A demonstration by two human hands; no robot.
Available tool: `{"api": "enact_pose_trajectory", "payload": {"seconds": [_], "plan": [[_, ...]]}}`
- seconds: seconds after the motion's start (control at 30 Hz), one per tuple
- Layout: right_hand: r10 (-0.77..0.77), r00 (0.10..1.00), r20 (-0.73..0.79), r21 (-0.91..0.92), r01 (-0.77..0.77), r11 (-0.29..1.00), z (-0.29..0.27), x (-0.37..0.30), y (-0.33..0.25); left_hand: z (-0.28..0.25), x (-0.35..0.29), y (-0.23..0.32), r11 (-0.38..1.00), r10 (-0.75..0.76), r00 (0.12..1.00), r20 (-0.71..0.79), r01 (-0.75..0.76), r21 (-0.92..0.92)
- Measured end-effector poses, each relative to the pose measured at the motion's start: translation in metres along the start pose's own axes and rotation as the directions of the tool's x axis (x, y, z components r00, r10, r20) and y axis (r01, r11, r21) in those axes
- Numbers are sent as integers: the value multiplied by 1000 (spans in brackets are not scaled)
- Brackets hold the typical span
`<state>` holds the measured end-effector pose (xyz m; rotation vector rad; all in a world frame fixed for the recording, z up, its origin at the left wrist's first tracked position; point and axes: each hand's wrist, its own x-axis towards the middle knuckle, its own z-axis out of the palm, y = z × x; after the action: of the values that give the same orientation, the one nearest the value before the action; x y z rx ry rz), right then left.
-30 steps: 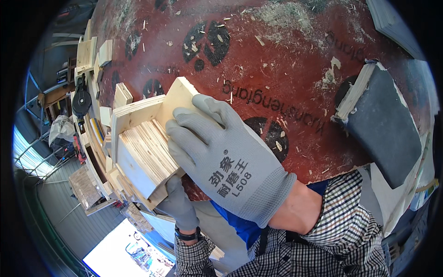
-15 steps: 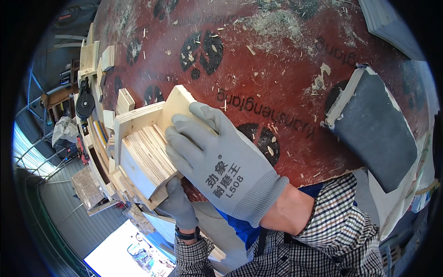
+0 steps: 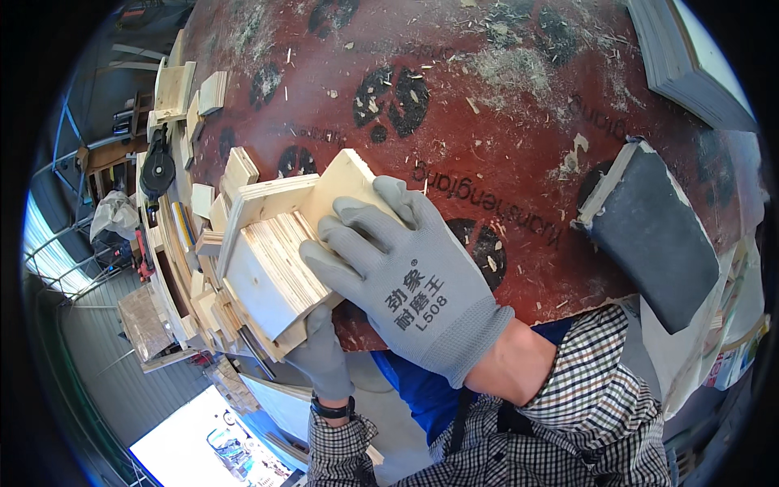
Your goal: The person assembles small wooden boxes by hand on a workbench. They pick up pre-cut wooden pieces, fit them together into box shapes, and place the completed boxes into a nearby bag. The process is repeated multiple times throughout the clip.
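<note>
An open-sided plywood box (image 3: pixel 264 197) is tilted near the table's front left edge. Inside it lies a stack of plywood pieces (image 3: pixel 284 256), their layered edges facing up and a pale face toward the left. My right hand (image 3: pixel 406 268), in a grey glove, curls its fingers over the stack, with the thumb by the upright end panel (image 3: pixel 347 180). Below the near corner of the box, my left hand (image 3: pixel 320 357), gloved in grey too, grips it from underneath; most of its fingers are hidden.
A dark padded block (image 3: pixel 653 239) lies to the right on the red, sawdust-strewn table (image 3: pixel 519 122). Stacked boards (image 3: pixel 690 65) stand at the far right. Small wood offcuts (image 3: pixel 240 169) and a black round-bodied tool (image 3: pixel 157 172) line the left edge.
Both hands and the box with its stack sit slightly farther right in view, and so do the offcuts behind them, as the view has shifted. The hold looks the same.
</note>
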<state>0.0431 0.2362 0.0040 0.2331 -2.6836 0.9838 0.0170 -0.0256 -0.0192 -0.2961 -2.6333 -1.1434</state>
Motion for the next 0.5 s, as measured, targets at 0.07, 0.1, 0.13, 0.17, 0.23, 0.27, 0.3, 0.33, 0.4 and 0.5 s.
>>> {"api": "enact_pose_trajectory", "payload": {"seconds": [0.07, 0.1, 0.13, 0.17, 0.23, 0.27, 0.3, 0.33, 0.4, 0.5], "plan": [[18, 999, -42, 20, -17, 1000, 0, 2, -2, 5, -1, 2, 999, 17, 1000, -22, -18, -45], [24, 998, -64, 27, -23, 999, 1, 3, -2, 3, 1, 0, 1000, 20, 1000, 15, -20, -19], [20, 993, -117, 55, -14, 998, 4, 3, -1, -2, 3, -7, 1000, 22, 998, 51, -22, 7], [31, 997, -70, 56, -27, 998, 0, 6, -2, 1, 0, -9, 998, 19, 1000, 24, -17, -67], [54, 998, 27, 51, -55, 997, -7, 11, -7, 4, -2, -9, 990, 2, 1000, 4, -2, -139], [85, 996, 13, 17, -85, 996, -8, 13, -10, 4, 0, -7, 990, -9, 1000, 18, 11, -142], [71, 997, -38, 12, -70, 997, -7, 13, -10, 4, 1, -5, 989, -20, 999, 32, 25, -145], [56, 994, -90, 8, -55, 998, -3, 13, -9, 3, 3, 1, 983, -36, 998, 54, 45, -177], [24, 994, -106, -2, -24, 1000, 4, 12, -7, 7, 0, 5, 974, -80, 996, 37, 86, -212], [-20, 993, -112, -97, 9, 995, 2, 11, -7, 13, 4, 19, 955, -123, 992, 8, 121, -272]]}}
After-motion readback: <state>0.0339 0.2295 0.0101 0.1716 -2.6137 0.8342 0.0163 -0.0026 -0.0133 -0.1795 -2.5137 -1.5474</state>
